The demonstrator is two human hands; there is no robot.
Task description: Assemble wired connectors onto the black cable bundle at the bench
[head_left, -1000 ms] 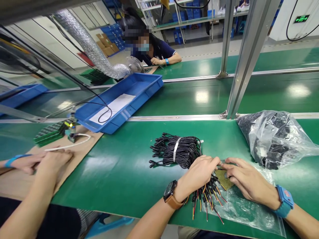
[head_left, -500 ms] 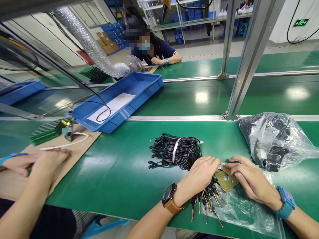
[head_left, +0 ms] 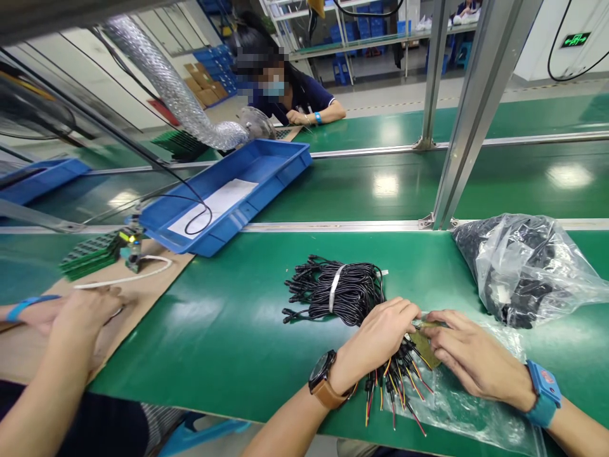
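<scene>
Your left hand (head_left: pixel 380 339) pins the cable bundle (head_left: pixel 342 289) to the green tabletop (head_left: pixel 228 330), grip pressed flat; your right hand (head_left: pixel 469 355) pinches a small brass-coloured plate (head_left: pixel 423 346) steady over the coloured wire ends (head_left: pixel 394 381)

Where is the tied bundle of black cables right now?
In the head view, the tied bundle of black cables lies mid-bench on the green mat, just beyond the left hand.

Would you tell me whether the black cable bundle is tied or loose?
Tied: a white band wraps the middle of the black cable bundle, holding its coils together beside the left hand.
</scene>
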